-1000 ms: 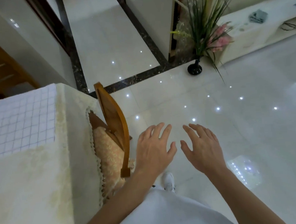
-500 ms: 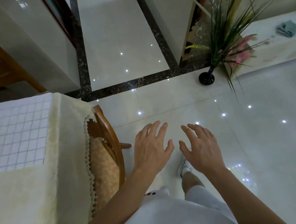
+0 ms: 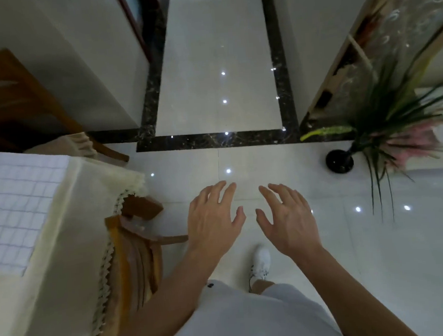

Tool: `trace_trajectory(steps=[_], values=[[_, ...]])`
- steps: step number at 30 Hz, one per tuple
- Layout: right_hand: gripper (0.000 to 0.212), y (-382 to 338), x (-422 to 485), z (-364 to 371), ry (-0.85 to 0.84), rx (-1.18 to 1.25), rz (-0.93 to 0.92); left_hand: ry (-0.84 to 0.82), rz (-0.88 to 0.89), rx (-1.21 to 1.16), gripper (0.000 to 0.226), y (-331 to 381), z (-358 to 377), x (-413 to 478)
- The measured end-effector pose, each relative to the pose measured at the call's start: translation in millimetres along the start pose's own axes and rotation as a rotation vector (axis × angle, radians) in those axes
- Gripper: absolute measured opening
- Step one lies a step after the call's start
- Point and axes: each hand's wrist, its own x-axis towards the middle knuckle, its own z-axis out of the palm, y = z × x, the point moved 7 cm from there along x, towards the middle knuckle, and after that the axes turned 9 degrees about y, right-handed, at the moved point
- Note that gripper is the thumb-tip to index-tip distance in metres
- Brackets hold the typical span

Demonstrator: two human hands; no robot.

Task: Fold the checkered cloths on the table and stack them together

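Note:
A white checkered cloth (image 3: 13, 206) lies flat on the table (image 3: 54, 297) at the left, over a cream tablecloth; its left part runs out of frame. My left hand (image 3: 213, 221) and my right hand (image 3: 289, 220) hover side by side over the floor, right of the table, palms down, fingers spread and relaxed, holding nothing. Neither hand touches the cloth.
A wooden chair (image 3: 134, 255) with a patterned cushion is tucked against the table's right edge. Another wooden chair (image 3: 9, 104) stands at the table's far end. A black vase with a plant (image 3: 386, 135) stands on the glossy tiled floor at right. My white shoe (image 3: 260, 265) shows below my hands.
The view has swung left and forward: the table corner and chair shifted in frame, the plant moved right. Both hands stay raised and empty in the same pose.

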Motion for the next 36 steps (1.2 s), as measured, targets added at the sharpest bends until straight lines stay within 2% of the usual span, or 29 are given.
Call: trace_trajectory(steps=[7,14,19,24,28,36], values=[[0.05,20,99,2,-0.022,0.009,-0.175,0.084,-0.123,0.021,0.055,3,-11,78],[0.049,-6,172,26,-0.04,0.058,-0.318,0.086,-0.277,0.06,0.059,-30,-16,120],[0.05,-49,220,54,-0.087,0.079,-0.424,0.117,-0.396,0.049,0.064,-72,-18,142],[0.05,-102,278,86,-0.114,0.098,-0.547,0.178,-0.505,0.065,0.055,-133,-12,172],[0.049,-149,327,113,-0.178,0.091,-0.604,0.128,-0.603,0.043,0.056,-183,-1,200],[0.049,-253,379,165,-0.26,0.154,-0.812,0.213,-0.805,0.068,0.054,-284,-26,214]])
